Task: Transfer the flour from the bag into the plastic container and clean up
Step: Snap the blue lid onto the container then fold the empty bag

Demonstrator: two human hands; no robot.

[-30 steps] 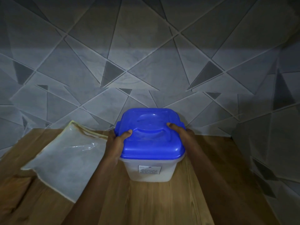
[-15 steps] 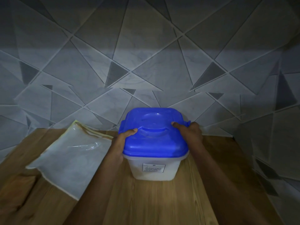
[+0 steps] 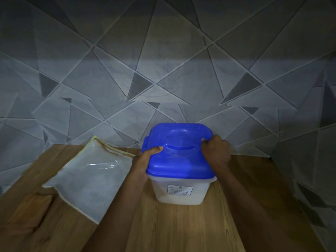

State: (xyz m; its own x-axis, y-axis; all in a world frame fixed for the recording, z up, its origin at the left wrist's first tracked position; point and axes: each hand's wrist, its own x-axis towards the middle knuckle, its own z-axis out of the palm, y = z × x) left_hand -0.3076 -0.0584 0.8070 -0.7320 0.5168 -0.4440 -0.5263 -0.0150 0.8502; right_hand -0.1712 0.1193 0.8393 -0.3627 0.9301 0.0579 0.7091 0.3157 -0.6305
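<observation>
Your left hand (image 3: 145,160) and right hand (image 3: 217,150) grip the blue lid (image 3: 179,151) on the plastic container (image 3: 179,192), flour inside; flat bag (image 3: 89,177) lies toward the counter's (image 3: 181,228) left edge.

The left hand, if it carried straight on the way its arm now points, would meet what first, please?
Probably the tiled wall behind the table; the left hand already grips the blue lid, though depth is unclear.

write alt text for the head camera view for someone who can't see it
Two hands grip a translucent plastic container by its blue lid, the left hand at the lid's left edge and the right hand at its right. It stands on a wooden table before a grey geometric wall, an emptied clear bag lying flat to its left.
</observation>
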